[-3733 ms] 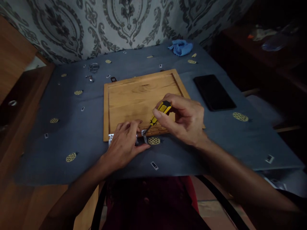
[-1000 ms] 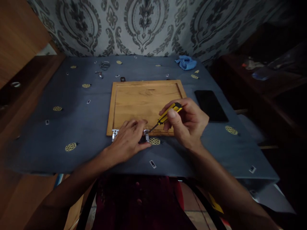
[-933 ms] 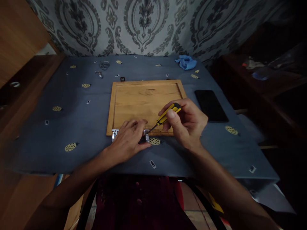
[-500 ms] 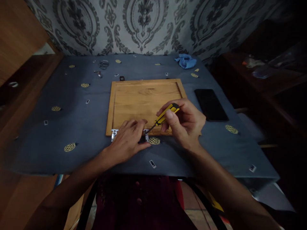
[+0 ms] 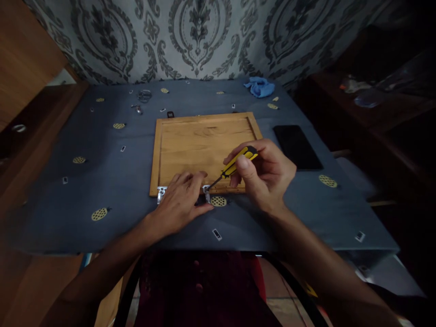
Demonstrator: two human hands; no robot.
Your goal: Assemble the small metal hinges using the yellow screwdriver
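A framed wooden panel (image 5: pixel 190 145) lies flat on the cloth-covered table. Shiny metal hinge pieces (image 5: pixel 206 194) show at its near edge on both sides of my left hand; the stretch between them is hidden. My left hand (image 5: pixel 180 195) lies over this hardware, fingers on the panel and thumb along the near side, holding it against the edge. In my right hand (image 5: pixel 265 172) is a yellow-and-black screwdriver (image 5: pixel 238 162), gripped by its handle between thumb and fingers. Its shaft slants down left, with the tip at the right hinge piece.
Right of the panel lies a black phone (image 5: pixel 297 146). A crumpled blue cloth (image 5: pixel 260 86) sits at the far right. Small metal items (image 5: pixel 138 109) and a coil-like dark object (image 5: pixel 144 95) lie at the far left. A patterned curtain (image 5: pixel 197 36) hangs behind the table.
The camera view has shifted slightly. Both hands keep nearly the same pose, and the screwdriver tip stays at the right hinge piece.
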